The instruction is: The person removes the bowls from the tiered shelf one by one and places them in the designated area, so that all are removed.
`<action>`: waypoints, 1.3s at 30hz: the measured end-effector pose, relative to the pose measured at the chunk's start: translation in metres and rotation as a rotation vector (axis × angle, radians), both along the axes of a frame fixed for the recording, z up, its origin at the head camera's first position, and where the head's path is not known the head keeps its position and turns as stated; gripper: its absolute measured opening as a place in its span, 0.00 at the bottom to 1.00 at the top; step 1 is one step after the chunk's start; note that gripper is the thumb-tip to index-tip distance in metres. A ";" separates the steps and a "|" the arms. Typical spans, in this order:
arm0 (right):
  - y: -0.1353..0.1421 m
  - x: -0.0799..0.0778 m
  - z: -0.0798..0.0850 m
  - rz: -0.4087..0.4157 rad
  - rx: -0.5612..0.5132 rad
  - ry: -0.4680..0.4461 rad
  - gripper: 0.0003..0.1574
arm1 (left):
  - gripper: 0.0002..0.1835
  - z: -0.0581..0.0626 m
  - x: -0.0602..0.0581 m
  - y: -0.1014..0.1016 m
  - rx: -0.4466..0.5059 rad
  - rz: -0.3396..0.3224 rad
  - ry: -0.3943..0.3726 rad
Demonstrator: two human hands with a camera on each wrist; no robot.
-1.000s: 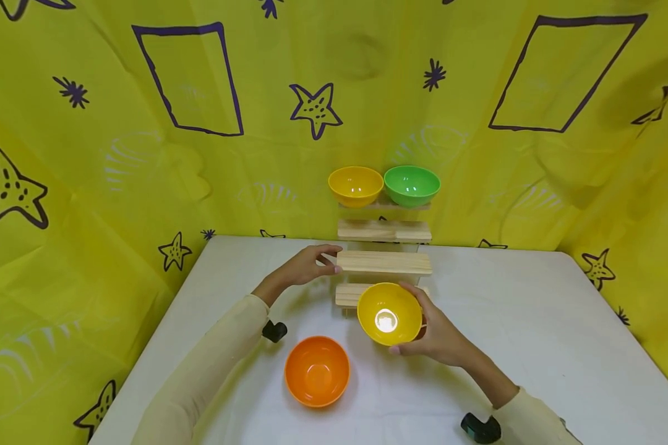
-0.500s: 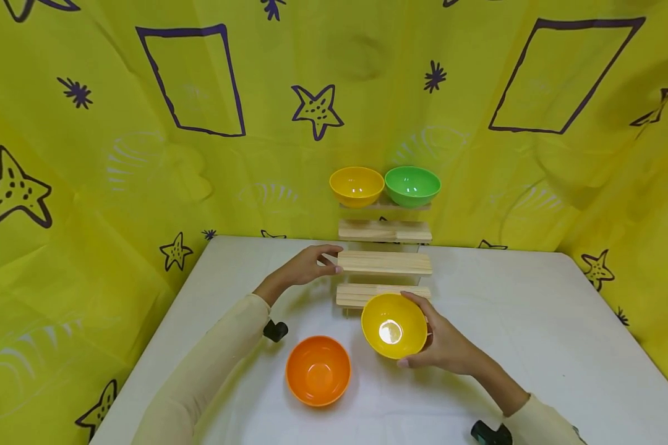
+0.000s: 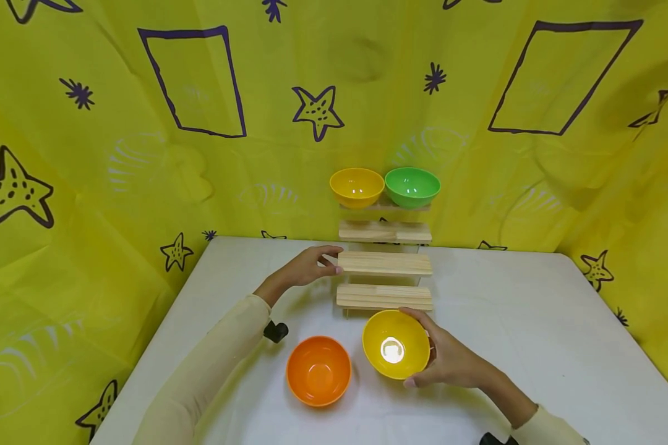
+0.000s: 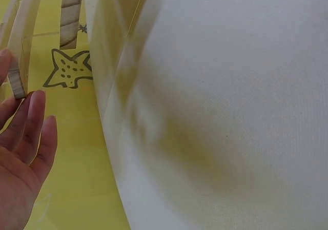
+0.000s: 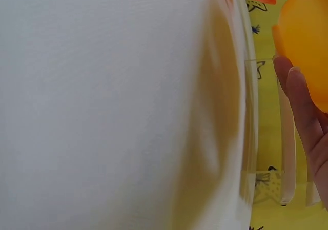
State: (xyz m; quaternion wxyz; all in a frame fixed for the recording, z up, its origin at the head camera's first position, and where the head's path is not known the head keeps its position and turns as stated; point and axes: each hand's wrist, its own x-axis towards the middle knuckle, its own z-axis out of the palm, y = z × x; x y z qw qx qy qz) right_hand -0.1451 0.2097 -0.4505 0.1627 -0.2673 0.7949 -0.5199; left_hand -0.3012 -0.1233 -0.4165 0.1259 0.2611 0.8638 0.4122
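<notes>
Over white cloth (image 3: 512,321), the left hand (image 3: 308,266) is pinching a flat wooden step (image 3: 384,262); the right hand (image 3: 455,360), partly hidden, is gripping a near round yellow bowl (image 3: 386,337).

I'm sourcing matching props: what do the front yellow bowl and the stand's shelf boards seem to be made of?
Front yellow bowl: probably plastic with a glossy finish, judging by the bright highlight inside and even colour, though glazed ceramic can't be ruled out.
Shelf boards: apparently pale wood, smooth and fairly matt; grain lines run along them. Whether varnished, I can't tell.
</notes>
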 end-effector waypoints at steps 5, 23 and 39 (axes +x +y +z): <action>0.001 0.004 -0.001 0.015 -0.005 -0.037 0.70 | 0.31 0.000 0.000 0.000 -0.005 -0.001 0.012; 0.002 0.009 -0.008 0.101 0.002 -0.037 0.69 | 0.31 -0.001 0.000 -0.001 -0.008 -0.007 0.020; -0.004 0.010 -0.012 0.148 0.001 -0.071 0.69 | 0.31 -0.002 -0.001 -0.001 -0.009 -0.009 0.022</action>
